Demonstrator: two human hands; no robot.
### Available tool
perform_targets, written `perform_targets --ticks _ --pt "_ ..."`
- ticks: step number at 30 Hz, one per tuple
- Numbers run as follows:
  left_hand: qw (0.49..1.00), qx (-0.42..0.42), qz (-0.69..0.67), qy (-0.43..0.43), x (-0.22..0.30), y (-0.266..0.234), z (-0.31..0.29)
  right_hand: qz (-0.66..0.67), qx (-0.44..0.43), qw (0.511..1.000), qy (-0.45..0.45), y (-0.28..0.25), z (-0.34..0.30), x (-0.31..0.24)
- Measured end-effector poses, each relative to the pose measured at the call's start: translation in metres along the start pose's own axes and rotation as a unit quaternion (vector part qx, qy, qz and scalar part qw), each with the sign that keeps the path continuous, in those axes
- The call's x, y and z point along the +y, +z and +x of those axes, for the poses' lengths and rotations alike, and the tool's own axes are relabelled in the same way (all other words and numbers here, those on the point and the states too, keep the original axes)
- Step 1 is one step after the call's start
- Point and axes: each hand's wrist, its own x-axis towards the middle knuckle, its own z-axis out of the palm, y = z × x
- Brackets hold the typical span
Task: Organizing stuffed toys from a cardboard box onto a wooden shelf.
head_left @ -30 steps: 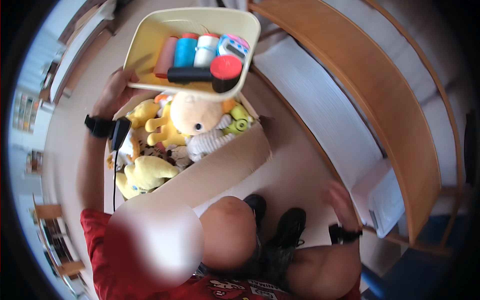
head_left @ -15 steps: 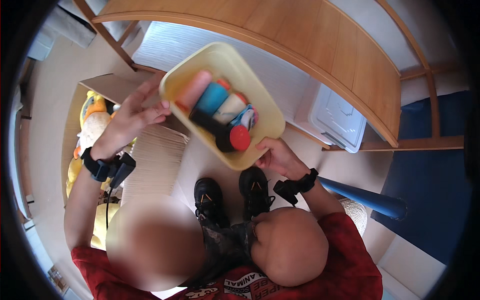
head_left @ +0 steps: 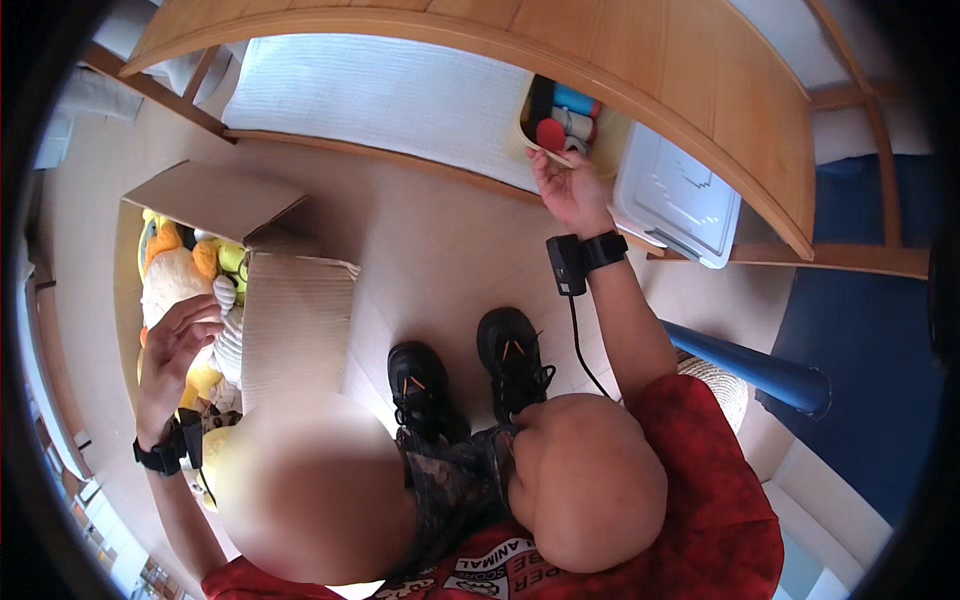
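Observation:
A pale yellow plastic bin [head_left: 612, 147] rests on the low shelf under the wooden top, its far part hidden by that top. Inside it lie a black container with a red cap [head_left: 551, 134], a blue roll-shaped item [head_left: 575, 100] and a whitish one [head_left: 572, 124]. My right hand [head_left: 577, 196] reaches forward and grips the bin's near rim between thumb and fingers. Over the open cardboard box [head_left: 298, 325] hovers my left hand [head_left: 176, 350], empty, fingers loosely bent and apart. Plush toys [head_left: 178, 282], yellow, orange and white, fill that box.
A clear lidded storage box [head_left: 680, 195] stands right of the bin. White ribbed cloth [head_left: 380, 90] covers the low shelf. The wooden top [head_left: 560, 50] overhangs both. A blue tube [head_left: 745, 368] and a woven basket [head_left: 720, 385] are at the right. My shoes [head_left: 510, 360] are on the floor.
The bin has gone from between both hands, away and to the right, onto the low shelf. My left hand has let go and moved back over the toy box.

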Motion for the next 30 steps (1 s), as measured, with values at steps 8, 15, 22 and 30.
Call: perform_targets --ticks 8,15,22,30 --pt "0.991 0.103 0.028 -0.076 -0.034 -0.036 -0.067 0.032 0.049 0.998 0.021 0.008 -0.006 -0.005" --pt "0.979 0.175 -0.001 -0.108 -0.061 -0.040 -0.097 -0.003 0.010 0.999 0.049 -0.015 0.003 -0.012" --pt "0.978 0.179 -0.003 -0.107 -0.066 -0.039 -0.107 -0.011 0.052 0.999 0.013 -0.008 -0.001 -0.006" --pt "0.965 0.226 -0.072 -0.108 -0.072 -0.048 -0.122 -0.096 -0.116 0.988 0.025 -0.074 0.034 -0.061"
